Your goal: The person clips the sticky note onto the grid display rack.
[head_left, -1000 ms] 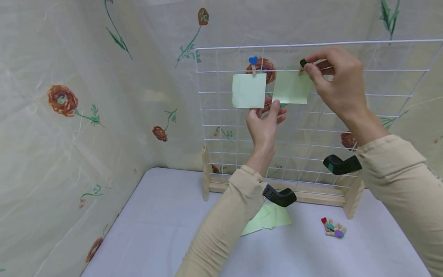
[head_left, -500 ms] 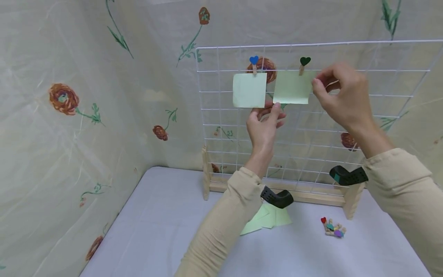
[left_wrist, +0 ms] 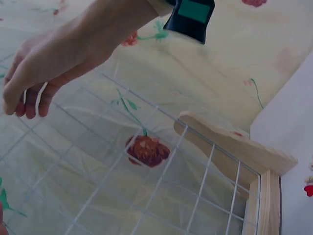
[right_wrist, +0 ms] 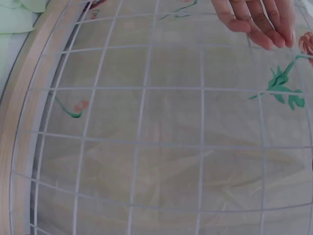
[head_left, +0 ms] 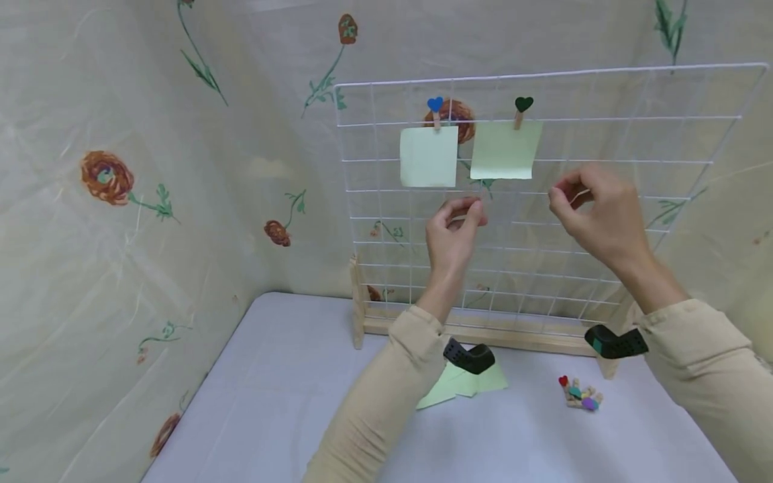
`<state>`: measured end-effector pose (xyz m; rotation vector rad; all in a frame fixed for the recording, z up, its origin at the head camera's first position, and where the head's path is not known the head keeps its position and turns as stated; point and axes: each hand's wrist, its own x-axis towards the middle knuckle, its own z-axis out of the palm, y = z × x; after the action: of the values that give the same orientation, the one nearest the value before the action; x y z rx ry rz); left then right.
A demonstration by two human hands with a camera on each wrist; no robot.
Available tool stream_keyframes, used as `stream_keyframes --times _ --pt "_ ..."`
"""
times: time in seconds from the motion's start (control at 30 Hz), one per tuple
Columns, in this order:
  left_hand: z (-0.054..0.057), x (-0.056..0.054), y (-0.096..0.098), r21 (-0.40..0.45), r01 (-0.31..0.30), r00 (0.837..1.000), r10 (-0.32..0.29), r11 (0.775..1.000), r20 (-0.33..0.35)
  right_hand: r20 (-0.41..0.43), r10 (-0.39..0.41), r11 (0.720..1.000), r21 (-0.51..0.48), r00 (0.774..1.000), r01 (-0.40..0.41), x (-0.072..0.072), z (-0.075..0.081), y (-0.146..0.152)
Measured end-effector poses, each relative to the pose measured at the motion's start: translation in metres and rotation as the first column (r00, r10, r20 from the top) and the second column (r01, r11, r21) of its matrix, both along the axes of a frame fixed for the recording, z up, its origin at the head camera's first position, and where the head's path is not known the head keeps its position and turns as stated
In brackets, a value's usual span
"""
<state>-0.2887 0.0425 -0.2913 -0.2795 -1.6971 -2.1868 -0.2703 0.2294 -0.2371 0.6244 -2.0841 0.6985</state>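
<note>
In the head view, two pale green paper notes hang on a white wire grid (head_left: pixel 561 161). A clothespin with a blue heart (head_left: pixel 435 104) holds the left note (head_left: pixel 429 157), and one with a dark green heart (head_left: pixel 523 104) holds the right note (head_left: pixel 506 151). Just below the gap between the notes is my left hand (head_left: pixel 451 235), fingers loosely bent around nothing. My right hand (head_left: pixel 600 211) hovers in front of the grid, right of and lower than the right note, thumb near the fingertips and no object showing. The left wrist view also catches the right hand (left_wrist: pixel 54 63).
Wooden feet and a wooden base bar (head_left: pixel 519 337) support the grid on the white-covered table (head_left: pixel 290 376). More green notes (head_left: pixel 461 384) lie in front of it, partly behind the left sleeve. Several small heart clothespins (head_left: pixel 582 397) lie farther right. A floral sheet hangs behind.
My right hand let go of the dark green heart clothespin, passed the right note's edge and moved down. My left hand released that note's lower left corner and dropped slightly.
</note>
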Motion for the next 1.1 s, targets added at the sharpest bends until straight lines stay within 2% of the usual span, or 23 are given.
stream_keyframes --times 0.13,0.4,0.57,0.73,0.83,0.93,1.1 --pt "-0.008 -0.002 -0.003 -0.044 -0.008 1.0 0.008 0.999 0.004 0.008 0.01 1.0 0.006 1.0 -0.01 0.0 -0.01 0.008" --pt "-0.015 -0.003 -0.01 -0.152 -0.012 0.999 0.005 0.988 -0.045 0.038 0.0 1.0 0.03 0.999 -0.002 0.003 -0.032 0.015" --pt "-0.024 -0.002 -0.016 -0.261 -0.02 0.995 -0.005 0.965 -0.095 0.082 -0.035 0.998 0.057 0.996 0.031 0.005 -0.047 0.019" --pt "-0.036 -0.003 -0.021 -0.362 -0.053 0.991 0.004 0.931 -0.137 0.091 -0.056 0.995 0.089 0.994 0.048 0.007 -0.06 0.024" --pt "-0.04 -0.003 -0.022 -0.415 -0.072 0.989 0.01 0.907 -0.15 0.102 -0.06 0.996 0.079 0.993 0.052 0.009 -0.067 0.028" --pt "-0.043 -0.001 -0.024 -0.455 -0.065 0.988 -0.008 0.888 -0.157 0.128 -0.065 0.997 0.06 0.99 0.058 0.012 -0.074 0.034" --pt "-0.056 0.002 -0.029 -0.512 -0.044 0.988 -0.038 0.858 -0.148 0.192 -0.074 0.997 0.038 0.979 0.068 0.016 -0.091 0.042"
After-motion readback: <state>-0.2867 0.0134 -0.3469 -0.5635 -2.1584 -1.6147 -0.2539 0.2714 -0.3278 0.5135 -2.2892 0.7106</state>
